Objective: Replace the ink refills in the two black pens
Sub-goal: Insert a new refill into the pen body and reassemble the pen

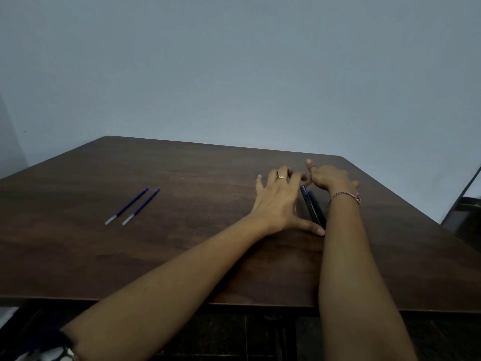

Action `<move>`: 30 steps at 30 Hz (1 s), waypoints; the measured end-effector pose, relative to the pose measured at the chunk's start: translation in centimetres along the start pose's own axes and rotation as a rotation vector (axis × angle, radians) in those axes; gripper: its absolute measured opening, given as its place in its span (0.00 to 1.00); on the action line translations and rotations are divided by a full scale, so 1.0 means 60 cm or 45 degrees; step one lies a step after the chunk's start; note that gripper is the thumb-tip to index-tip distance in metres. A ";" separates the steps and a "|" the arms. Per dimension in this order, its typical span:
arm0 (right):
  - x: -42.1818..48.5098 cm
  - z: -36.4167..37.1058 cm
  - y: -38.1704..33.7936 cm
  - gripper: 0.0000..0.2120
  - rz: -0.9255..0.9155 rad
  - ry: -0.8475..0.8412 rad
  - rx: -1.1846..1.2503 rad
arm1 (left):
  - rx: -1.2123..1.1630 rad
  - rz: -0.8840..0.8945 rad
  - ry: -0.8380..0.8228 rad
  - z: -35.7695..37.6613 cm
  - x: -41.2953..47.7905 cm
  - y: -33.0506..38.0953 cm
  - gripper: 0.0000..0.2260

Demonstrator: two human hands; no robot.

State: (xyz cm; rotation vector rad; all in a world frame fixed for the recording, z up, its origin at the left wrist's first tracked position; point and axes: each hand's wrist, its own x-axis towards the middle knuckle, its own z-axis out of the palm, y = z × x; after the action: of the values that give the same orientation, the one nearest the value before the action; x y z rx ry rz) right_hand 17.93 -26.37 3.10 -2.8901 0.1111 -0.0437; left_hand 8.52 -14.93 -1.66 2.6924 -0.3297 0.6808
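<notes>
Two black pens (313,205) lie side by side on the brown table (195,230), right of centre. My left hand (277,201), wearing a ring, spreads over them. Its thumb touches their near end and its fingertips rest at their far end. My right hand (331,179), with a red-and-white thread on the wrist, lies palm down just right of the pens, thumb raised and fingers blurred. It holds nothing that I can see. Two blue ink refills (134,206) with clear ends lie parallel on the table's left side.
The table's far edge runs along a plain grey wall. A dark piece of furniture (466,214) stands beyond the table's right edge. The near edge is just below my forearms.
</notes>
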 end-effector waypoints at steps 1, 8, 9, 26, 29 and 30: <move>-0.001 0.000 -0.001 0.35 0.006 -0.003 -0.008 | 0.001 0.000 0.000 0.001 0.000 0.000 0.48; 0.000 0.005 -0.002 0.33 0.053 -0.024 -0.014 | 0.007 -0.005 -0.003 0.004 -0.002 0.003 0.49; 0.000 0.005 -0.002 0.33 0.057 -0.029 -0.011 | 0.006 -0.005 -0.003 0.004 -0.003 0.003 0.49; 0.004 0.006 -0.003 0.29 0.034 -0.076 0.039 | 0.020 -0.006 -0.037 0.011 -0.001 -0.001 0.48; 0.005 0.005 -0.002 0.28 0.028 -0.102 0.046 | 0.020 -0.006 -0.045 0.010 -0.001 0.000 0.48; 0.007 0.005 -0.001 0.29 0.023 -0.117 0.043 | 0.015 -0.006 -0.048 0.011 -0.002 0.001 0.48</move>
State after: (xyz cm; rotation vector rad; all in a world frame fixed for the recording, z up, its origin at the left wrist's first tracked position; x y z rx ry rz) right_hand 18.35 -26.25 2.84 -2.8517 0.1190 0.0896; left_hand 8.68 -15.20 -2.22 2.7195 -0.3303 0.6329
